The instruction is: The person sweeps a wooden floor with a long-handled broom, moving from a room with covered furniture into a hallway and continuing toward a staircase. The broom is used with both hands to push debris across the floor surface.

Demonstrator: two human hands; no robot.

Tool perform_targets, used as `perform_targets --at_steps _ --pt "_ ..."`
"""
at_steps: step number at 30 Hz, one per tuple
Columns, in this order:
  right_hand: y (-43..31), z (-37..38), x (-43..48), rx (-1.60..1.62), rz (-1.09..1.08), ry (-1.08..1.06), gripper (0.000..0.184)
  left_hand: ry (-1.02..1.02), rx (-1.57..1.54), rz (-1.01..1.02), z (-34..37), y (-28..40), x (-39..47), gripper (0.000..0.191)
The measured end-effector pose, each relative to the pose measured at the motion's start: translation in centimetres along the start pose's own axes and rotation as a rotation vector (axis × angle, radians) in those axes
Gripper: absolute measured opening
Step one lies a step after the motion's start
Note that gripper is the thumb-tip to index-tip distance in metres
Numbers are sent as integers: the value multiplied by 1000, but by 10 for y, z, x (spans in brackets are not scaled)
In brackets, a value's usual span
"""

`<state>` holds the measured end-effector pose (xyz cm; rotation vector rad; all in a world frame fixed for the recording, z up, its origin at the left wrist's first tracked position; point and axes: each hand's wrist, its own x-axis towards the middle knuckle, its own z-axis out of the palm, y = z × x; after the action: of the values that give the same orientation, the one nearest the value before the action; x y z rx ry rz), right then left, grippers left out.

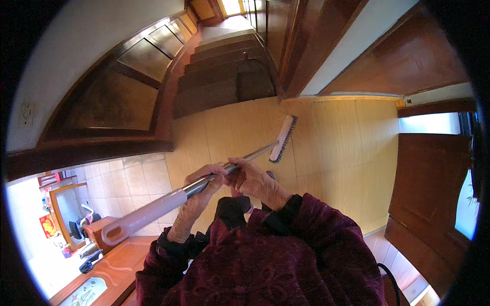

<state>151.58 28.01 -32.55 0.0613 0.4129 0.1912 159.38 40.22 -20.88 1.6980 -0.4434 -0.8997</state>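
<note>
A push brush is held at a slant across my body. Its pale pink grip (147,216), with a hanging loop at the end, points to the lower left. My left hand (204,181) is closed around the shiny metal pole (197,186) just above that grip. Farther along, my right hand (254,179) grips the same pole, close against the left. The brush head (281,139), a pale block with dark bristles, is over the wood-look floor (337,149) ahead of me. Whether the bristles touch the floor I cannot tell.
Dark steps (206,90) start at the floor's far edge, with a dark unclear object (254,78) on them. Wooden wall panels (111,99) flank them. Pale tiles (139,179) lie left, beside a reddish wooden door (126,256). A brown door (428,183) stands right.
</note>
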Motion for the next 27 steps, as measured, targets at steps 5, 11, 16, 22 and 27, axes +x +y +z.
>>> perform_targets --at_steps 5,11,16,22,27 --pt "-21 -40 3 282 14 257 20 -29 -143 -57 -2 -11 15 25" --pt "-25 -109 3 274 -287 678 14 -267 -298 -96 -17 -50 44 14" --pt "-23 -179 35 431 -599 930 12 -659 -98 73 -35 -76 88 20" --pt "-7 -195 116 419 -591 1187 4 -628 57 95 -90 -80 133 13" --pt "12 -147 178 139 -551 954 10 -679 135 283 -151 -51 173 11"
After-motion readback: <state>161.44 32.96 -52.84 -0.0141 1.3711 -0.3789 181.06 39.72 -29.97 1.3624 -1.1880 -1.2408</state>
